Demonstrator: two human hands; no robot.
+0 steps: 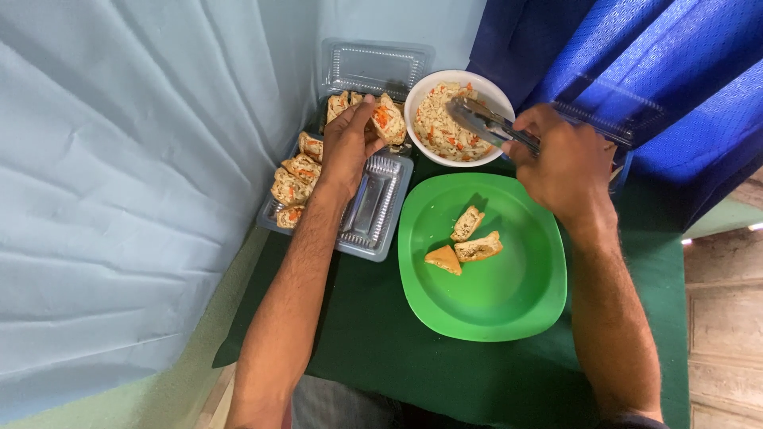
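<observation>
Pouch (389, 119): stuffed fried tofu pocket, tan skin, filling of pale shreds and orange bits showing at its open side. Held above the far end of the tray, just left of the bowl, pinched between thumb and fingertips of the left hand (348, 147); fingers closed round it.

Tongs (486, 123): metal, tips lying over the filling in the bowl. Gripped in the right hand (560, 163), fingers curled tight about the handle end; whether the tips are pressed together cannot be told.

Bowl (419, 94): white, round, holding a shredded mix (445, 131) of pale strands with orange flecks. Stands at the far edge of the table, touching the plate's far rim.

Tray (380, 218): clear plastic, ribbed, hinged lid (373, 67) open against the wall. Filled pouches (294, 187) lined along its left side; right half bare.

Plate (509, 294): green, squarish with rounded corners, near the person. Three unfilled tofu pieces (469, 242) lie close together left of its middle.

Table (413, 357): covered in dark green cloth.

Surroundings: pale blue cloth (119, 199) hanging at left, deep blue cloth (636, 63) at right, a second clear lid (608, 107) behind the right hand.
</observation>
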